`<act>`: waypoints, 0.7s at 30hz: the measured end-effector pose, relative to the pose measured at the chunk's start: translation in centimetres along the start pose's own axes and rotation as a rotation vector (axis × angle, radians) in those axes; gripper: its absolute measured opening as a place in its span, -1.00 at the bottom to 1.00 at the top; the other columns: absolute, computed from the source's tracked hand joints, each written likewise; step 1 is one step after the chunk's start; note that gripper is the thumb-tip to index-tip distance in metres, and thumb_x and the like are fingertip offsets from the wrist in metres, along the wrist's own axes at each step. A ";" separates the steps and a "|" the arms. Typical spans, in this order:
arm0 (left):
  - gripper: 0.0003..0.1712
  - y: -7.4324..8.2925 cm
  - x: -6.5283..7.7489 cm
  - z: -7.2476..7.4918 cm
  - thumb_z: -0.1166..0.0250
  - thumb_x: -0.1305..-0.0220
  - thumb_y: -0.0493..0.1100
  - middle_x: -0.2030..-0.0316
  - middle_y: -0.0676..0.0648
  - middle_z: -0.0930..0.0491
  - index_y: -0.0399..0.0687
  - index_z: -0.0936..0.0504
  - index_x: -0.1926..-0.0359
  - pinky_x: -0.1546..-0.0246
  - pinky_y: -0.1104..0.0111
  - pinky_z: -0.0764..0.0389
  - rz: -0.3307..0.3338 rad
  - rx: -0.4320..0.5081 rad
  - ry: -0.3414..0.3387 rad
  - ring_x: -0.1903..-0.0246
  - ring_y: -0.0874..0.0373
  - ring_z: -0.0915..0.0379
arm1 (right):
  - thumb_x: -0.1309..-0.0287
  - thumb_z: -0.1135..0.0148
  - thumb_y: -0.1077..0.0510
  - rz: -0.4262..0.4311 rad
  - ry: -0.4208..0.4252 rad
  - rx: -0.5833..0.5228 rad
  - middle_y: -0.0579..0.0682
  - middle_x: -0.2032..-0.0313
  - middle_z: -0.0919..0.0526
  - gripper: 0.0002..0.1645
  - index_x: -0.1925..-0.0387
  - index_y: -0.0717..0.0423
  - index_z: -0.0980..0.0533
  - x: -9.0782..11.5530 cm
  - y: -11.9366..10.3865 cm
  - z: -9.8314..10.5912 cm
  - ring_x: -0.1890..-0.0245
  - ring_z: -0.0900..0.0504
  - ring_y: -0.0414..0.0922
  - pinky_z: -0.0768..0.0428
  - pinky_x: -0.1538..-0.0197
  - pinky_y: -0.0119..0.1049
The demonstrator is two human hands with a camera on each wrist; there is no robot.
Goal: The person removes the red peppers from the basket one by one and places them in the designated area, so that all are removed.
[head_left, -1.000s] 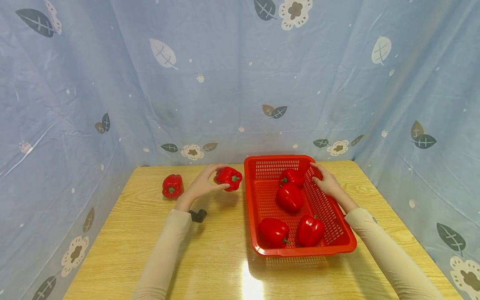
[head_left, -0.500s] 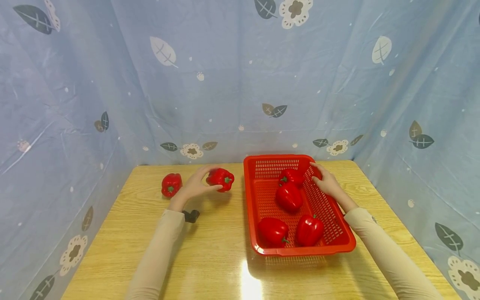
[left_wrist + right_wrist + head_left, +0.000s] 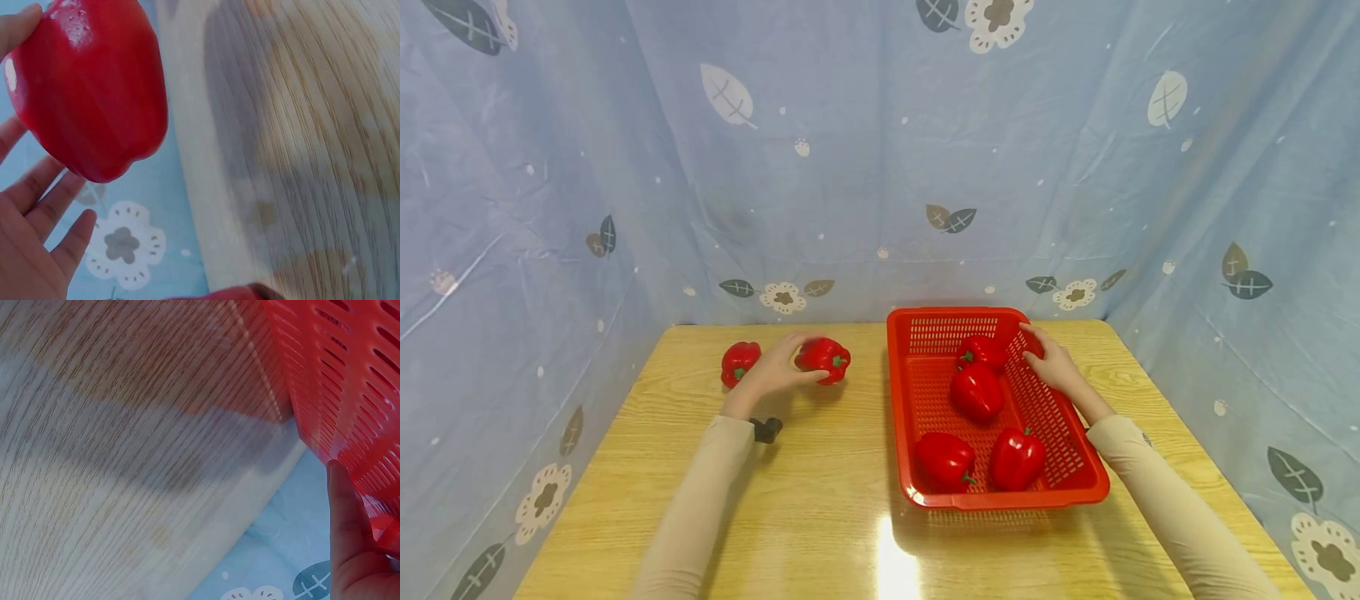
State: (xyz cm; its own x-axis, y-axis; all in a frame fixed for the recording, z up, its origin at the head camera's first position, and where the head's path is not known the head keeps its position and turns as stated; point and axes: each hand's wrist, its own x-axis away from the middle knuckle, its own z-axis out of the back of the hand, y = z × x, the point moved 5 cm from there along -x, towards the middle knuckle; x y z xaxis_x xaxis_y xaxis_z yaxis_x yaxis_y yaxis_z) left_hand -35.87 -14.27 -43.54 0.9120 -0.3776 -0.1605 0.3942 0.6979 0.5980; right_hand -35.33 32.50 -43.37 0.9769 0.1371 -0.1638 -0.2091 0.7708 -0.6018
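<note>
My left hand (image 3: 772,368) pinches a red bell pepper (image 3: 825,360) between thumb and fingers over the table, left of the basket. In the left wrist view that glossy bell pepper (image 3: 94,87) hangs close, with some fingers (image 3: 72,244) spread below it. My right hand (image 3: 1057,368) grips the right rim of a red plastic basket (image 3: 1003,502). The right wrist view shows one finger (image 3: 347,515) along the basket's slotted outer wall (image 3: 350,394). Several red bell peppers lie inside, such as one at the front right (image 3: 1017,460).
Another red bell pepper (image 3: 739,362) stands on the wooden table (image 3: 805,517) behind my left wrist, partly covered by it. A black device (image 3: 766,430) is strapped at that wrist. Blue patterned curtain (image 3: 820,167) encloses the table's back and sides.
My left hand has moved left, away from the basket, carrying the bell pepper and coming closer to the one on the table. My right hand stays at the basket's rim.
</note>
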 end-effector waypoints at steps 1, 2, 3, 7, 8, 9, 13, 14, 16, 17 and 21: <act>-0.17 -0.1 0.0 0.1 -0.35 0.05 0.29 -0.25 0.05 -0.31 0.25 -0.32 -0.26 -0.20 -0.02 -0.29 -0.002 -0.007 0.002 -0.26 0.03 -0.17 | -0.25 0.04 0.31 0.001 -0.001 0.000 0.41 -0.16 -0.31 -0.35 -0.36 0.16 -0.10 0.0 0.0 0.0 0.38 -0.45 0.11 -0.40 0.12 0.03; -0.17 -0.2 0.0 0.2 -0.35 0.05 0.29 -0.25 0.05 -0.31 0.25 -0.32 -0.26 -0.20 -0.02 -0.29 -0.004 -0.017 0.003 -0.26 0.03 -0.17 | -0.25 0.04 0.31 0.002 -0.001 0.000 0.42 -0.17 -0.30 -0.35 -0.36 0.16 -0.09 0.0 0.0 0.0 0.37 -0.45 0.10 -0.40 0.12 0.03; -0.17 -0.3 0.1 0.3 -0.36 0.05 0.29 -0.25 0.04 -0.31 0.25 -0.32 -0.26 -0.20 -0.02 -0.29 -0.004 -0.026 0.003 -0.26 0.03 -0.17 | -0.25 0.04 0.31 0.002 -0.001 0.000 0.42 -0.18 -0.30 -0.35 -0.36 0.16 -0.09 0.0 0.0 0.0 0.36 -0.45 0.10 -0.40 0.12 0.03; -0.19 -0.6 0.1 0.6 -0.38 0.03 0.24 -0.23 0.01 -0.35 0.18 -0.34 -0.25 -0.19 -0.01 -0.31 -0.018 -0.055 0.010 -0.24 0.00 -0.21 | -0.25 0.05 0.31 -0.003 -0.007 -0.006 0.42 -0.16 -0.31 -0.34 -0.37 0.15 -0.08 -0.1 0.1 0.0 0.34 -0.44 0.11 -0.39 0.14 0.02; -0.19 -0.7 0.1 0.7 -0.37 0.03 0.23 -0.23 0.01 -0.35 0.18 -0.34 -0.25 -0.19 0.00 -0.31 -0.021 -0.068 0.011 -0.24 0.00 -0.22 | -0.25 0.05 0.31 -0.004 -0.006 -0.005 0.42 -0.16 -0.31 -0.34 -0.37 0.15 -0.08 -0.1 0.1 0.1 0.32 -0.44 0.12 -0.39 0.13 0.02; -0.19 -0.8 0.1 0.7 -0.38 0.03 0.23 -0.23 0.00 -0.36 0.16 -0.34 -0.25 -0.19 0.00 -0.32 -0.024 -0.076 0.011 -0.23 0.00 -0.23 | -0.25 0.05 0.31 -0.006 -0.006 -0.005 0.42 -0.16 -0.31 -0.35 -0.37 0.15 -0.08 0.0 0.1 0.1 0.30 -0.43 0.13 -0.38 0.13 0.03; -0.17 -1.3 0.2 0.8 -0.36 0.03 0.27 -0.22 -0.01 -0.36 0.11 -0.35 -0.25 -0.19 0.00 -0.30 -0.027 -0.106 0.005 -0.22 -0.01 -0.23 | -0.26 0.05 0.31 -0.006 -0.006 -0.007 0.42 -0.19 -0.29 -0.35 -0.37 0.15 -0.08 0.0 0.0 0.0 0.28 -0.44 0.15 -0.38 0.10 0.05; -0.16 -1.5 0.2 0.8 -0.35 0.04 0.28 -0.22 -0.01 -0.36 0.11 -0.35 -0.25 -0.20 0.00 -0.29 -0.027 -0.114 0.005 -0.22 -0.01 -0.23 | -0.26 0.05 0.32 -0.005 -0.006 -0.009 0.42 -0.20 -0.28 -0.35 -0.37 0.15 -0.08 0.0 0.0 0.0 0.26 -0.44 0.16 -0.38 0.09 0.05; -0.15 -1.6 0.2 0.9 -0.35 0.04 0.29 -0.22 -0.01 -0.37 0.09 -0.36 -0.25 -0.21 -0.01 -0.28 -0.026 -0.132 0.005 -0.22 -0.02 -0.23 | -0.26 0.05 0.32 -0.005 -0.008 -0.016 0.42 -0.20 -0.27 -0.34 -0.37 0.15 -0.07 0.0 0.0 0.0 0.24 -0.44 0.16 -0.38 0.09 0.05; -0.15 -1.7 0.2 0.9 -0.35 0.04 0.29 -0.21 -0.01 -0.37 0.09 -0.36 -0.25 -0.21 -0.01 -0.27 -0.026 -0.145 0.006 -0.22 -0.02 -0.24 | -0.26 0.05 0.32 -0.004 -0.009 -0.020 0.42 -0.21 -0.27 -0.34 -0.37 0.15 -0.07 0.0 0.0 0.0 0.22 -0.44 0.17 -0.38 0.08 0.05; -0.16 -2.0 0.2 1.1 -0.35 0.03 0.28 -0.19 -0.04 -0.40 0.07 -0.37 -0.25 -0.19 -0.02 -0.29 -0.035 -0.187 0.010 -0.19 -0.03 -0.27 | -0.26 0.05 0.33 -0.001 -0.010 -0.025 0.42 -0.23 -0.23 -0.34 -0.37 0.16 -0.07 0.1 0.0 0.0 0.13 -0.42 0.20 -0.38 0.05 0.09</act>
State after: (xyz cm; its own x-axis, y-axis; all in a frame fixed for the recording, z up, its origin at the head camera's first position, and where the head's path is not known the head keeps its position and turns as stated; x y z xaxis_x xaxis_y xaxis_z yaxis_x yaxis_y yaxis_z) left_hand -36.60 -16.44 -43.88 0.8979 -0.3986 -0.1868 0.4394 0.7855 0.4357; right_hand -35.28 32.49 -43.42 0.9775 0.1425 -0.1553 -0.2088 0.7549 -0.6217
